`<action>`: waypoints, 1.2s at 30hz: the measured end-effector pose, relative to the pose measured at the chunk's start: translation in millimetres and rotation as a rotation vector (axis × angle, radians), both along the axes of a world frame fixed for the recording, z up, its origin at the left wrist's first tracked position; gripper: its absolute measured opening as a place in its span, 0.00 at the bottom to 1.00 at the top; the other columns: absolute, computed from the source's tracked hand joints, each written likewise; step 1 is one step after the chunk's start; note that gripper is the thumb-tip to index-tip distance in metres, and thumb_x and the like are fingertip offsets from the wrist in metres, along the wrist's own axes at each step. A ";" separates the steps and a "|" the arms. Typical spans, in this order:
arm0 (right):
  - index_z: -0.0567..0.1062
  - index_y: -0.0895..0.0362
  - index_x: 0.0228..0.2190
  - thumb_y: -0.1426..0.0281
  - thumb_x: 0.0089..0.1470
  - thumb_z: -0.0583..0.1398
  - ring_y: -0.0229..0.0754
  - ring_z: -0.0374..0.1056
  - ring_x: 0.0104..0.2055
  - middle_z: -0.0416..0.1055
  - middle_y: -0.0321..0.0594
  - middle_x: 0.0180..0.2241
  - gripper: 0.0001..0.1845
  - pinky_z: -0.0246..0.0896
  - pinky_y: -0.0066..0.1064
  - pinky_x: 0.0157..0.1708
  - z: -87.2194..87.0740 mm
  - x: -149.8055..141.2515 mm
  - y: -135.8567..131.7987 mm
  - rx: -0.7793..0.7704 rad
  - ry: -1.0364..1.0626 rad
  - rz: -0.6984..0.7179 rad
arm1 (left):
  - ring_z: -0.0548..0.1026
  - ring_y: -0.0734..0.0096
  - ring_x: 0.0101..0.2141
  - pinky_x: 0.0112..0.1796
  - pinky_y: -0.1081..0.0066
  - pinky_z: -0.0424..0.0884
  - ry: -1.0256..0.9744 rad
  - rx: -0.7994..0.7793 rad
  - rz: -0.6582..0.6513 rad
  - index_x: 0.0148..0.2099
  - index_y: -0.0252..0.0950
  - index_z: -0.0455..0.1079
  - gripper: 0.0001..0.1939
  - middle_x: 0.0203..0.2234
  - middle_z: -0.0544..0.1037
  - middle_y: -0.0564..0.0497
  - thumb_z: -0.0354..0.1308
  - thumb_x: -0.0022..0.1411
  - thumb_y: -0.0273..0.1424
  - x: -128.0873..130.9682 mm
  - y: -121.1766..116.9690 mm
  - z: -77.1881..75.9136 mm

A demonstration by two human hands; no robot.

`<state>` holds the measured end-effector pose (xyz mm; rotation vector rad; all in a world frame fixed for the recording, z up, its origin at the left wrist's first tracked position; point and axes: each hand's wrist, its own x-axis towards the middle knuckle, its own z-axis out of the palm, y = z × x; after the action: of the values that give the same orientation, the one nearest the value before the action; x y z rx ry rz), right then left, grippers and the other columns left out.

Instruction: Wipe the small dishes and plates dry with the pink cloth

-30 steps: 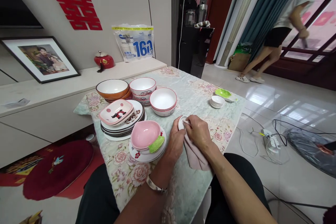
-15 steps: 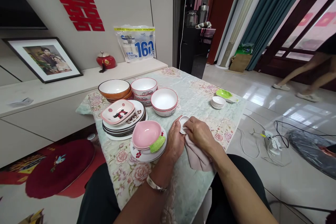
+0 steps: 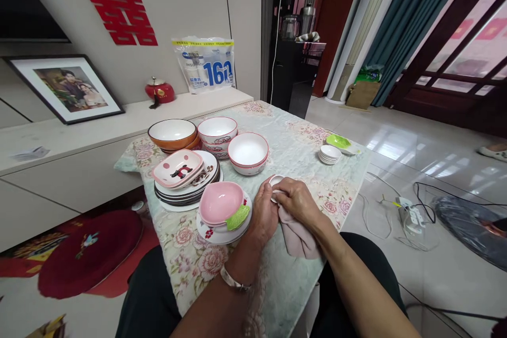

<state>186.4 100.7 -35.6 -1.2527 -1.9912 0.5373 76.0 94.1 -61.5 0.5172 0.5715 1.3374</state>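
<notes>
My left hand (image 3: 264,213) grips a small white dish (image 3: 276,180) by its edge, just above the table. Closed on a pale pink cloth (image 3: 298,236), my right hand (image 3: 296,198) presses into the dish; the cloth hangs down onto the table below it. The fingers hide much of the dish. Left of my hands, a pink peach-shaped bowl (image 3: 219,204) with a green leaf rests on white plates (image 3: 214,237). Behind it a pink square dish (image 3: 174,168) tops a plate stack (image 3: 186,202).
White bowls with red rims (image 3: 249,149) and orange bowls (image 3: 172,134) stand at the back left of the floral tablecloth (image 3: 285,121). Small white dishes (image 3: 329,154) are stacked near a green leaf-shaped dish (image 3: 338,141) at the right edge. A power strip (image 3: 414,216) with cables lies on the floor.
My right hand has shifted over the small dish with the cloth, and the dish has tilted a little. The person at the right has walked nearly out of view; only a shoe shows.
</notes>
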 end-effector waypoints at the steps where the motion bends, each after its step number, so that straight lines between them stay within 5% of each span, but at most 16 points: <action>1: 0.80 0.53 0.32 0.78 0.55 0.59 0.40 0.70 0.36 0.74 0.37 0.31 0.11 0.59 0.28 0.37 3.6 2.1 -1.7 -0.012 -0.081 0.016 | 0.76 0.61 0.48 0.53 0.60 0.68 -0.001 -0.011 -0.004 0.52 0.34 0.69 0.19 0.45 0.79 0.44 0.59 0.63 0.40 -0.3 -0.4 0.3; 4: 0.79 0.55 0.30 0.77 0.56 0.59 0.39 0.68 0.33 0.71 0.38 0.32 0.10 0.54 0.28 0.32 13.7 5.5 -7.4 -0.024 -0.344 -0.045 | 0.77 0.62 0.45 0.49 0.60 0.72 0.001 -0.031 -0.008 0.52 0.35 0.68 0.17 0.45 0.78 0.45 0.56 0.65 0.39 0.3 -1.5 1.0; 8: 0.77 0.57 0.31 0.75 0.58 0.57 0.40 0.65 0.29 0.70 0.43 0.33 0.08 0.48 0.30 0.27 19.0 6.1 -11.3 0.012 -0.589 -0.298 | 0.76 0.63 0.45 0.47 0.62 0.74 0.000 -0.056 0.032 0.52 0.35 0.68 0.16 0.45 0.77 0.44 0.55 0.66 0.38 1.3 -1.0 1.8; 13: 0.77 0.59 0.36 0.73 0.59 0.57 0.44 0.68 0.34 0.71 0.45 0.34 0.09 0.57 0.32 0.33 13.6 18.8 -4.6 0.152 -0.311 -0.500 | 0.76 0.61 0.46 0.45 0.61 0.75 0.103 -0.085 0.009 0.51 0.35 0.67 0.18 0.49 0.76 0.42 0.55 0.64 0.40 0.1 0.1 5.9; 17: 0.79 0.56 0.38 0.71 0.59 0.58 0.44 0.70 0.39 0.73 0.42 0.34 0.09 0.62 0.33 0.41 9.1 27.2 0.9 0.160 0.011 -0.335 | 0.76 0.61 0.46 0.46 0.60 0.75 0.429 -0.006 -0.020 0.54 0.37 0.68 0.21 0.48 0.77 0.44 0.57 0.58 0.29 -0.5 1.4 1.9; 21: 0.80 0.55 0.37 0.70 0.60 0.58 0.42 0.69 0.36 0.73 0.40 0.32 0.09 0.61 0.32 0.38 7.5 25.8 1.0 0.114 0.021 -0.169 | 0.73 0.61 0.53 0.56 0.57 0.67 0.784 0.172 0.064 0.56 0.37 0.68 0.24 0.51 0.77 0.45 0.50 0.57 0.22 -5.0 3.8 -5.7; 25: 0.77 0.56 0.29 0.72 0.58 0.58 0.41 0.67 0.33 0.71 0.38 0.28 0.09 0.58 0.30 0.35 5.0 23.3 1.9 0.066 -0.020 -0.170 | 0.70 0.61 0.57 0.60 0.57 0.61 1.012 0.260 0.124 0.57 0.34 0.67 0.25 0.54 0.75 0.43 0.46 0.58 0.20 -9.7 3.3 -4.9; 31: 0.64 0.56 0.18 0.70 0.57 0.59 0.36 0.59 0.25 0.60 0.32 0.19 0.17 0.50 0.28 0.28 -1.9 20.1 5.3 -0.029 -0.045 -0.190 | 0.73 0.63 0.53 0.56 0.60 0.66 1.092 0.296 0.200 0.59 0.35 0.65 0.24 0.53 0.76 0.44 0.44 0.62 0.21 -11.0 1.9 0.3; 36: 0.71 0.57 0.24 0.75 0.56 0.56 0.38 0.62 0.28 0.65 0.36 0.25 0.09 0.53 0.28 0.31 2.2 21.5 0.6 0.168 -0.157 -0.252 | 0.75 0.60 0.50 0.52 0.61 0.69 1.285 0.397 0.215 0.54 0.36 0.67 0.19 0.49 0.78 0.44 0.47 0.63 0.23 -10.5 -0.8 4.3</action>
<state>207.9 101.3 -33.4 -1.4483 -1.9208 0.1495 65.6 93.3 -57.2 1.7155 1.4289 1.1920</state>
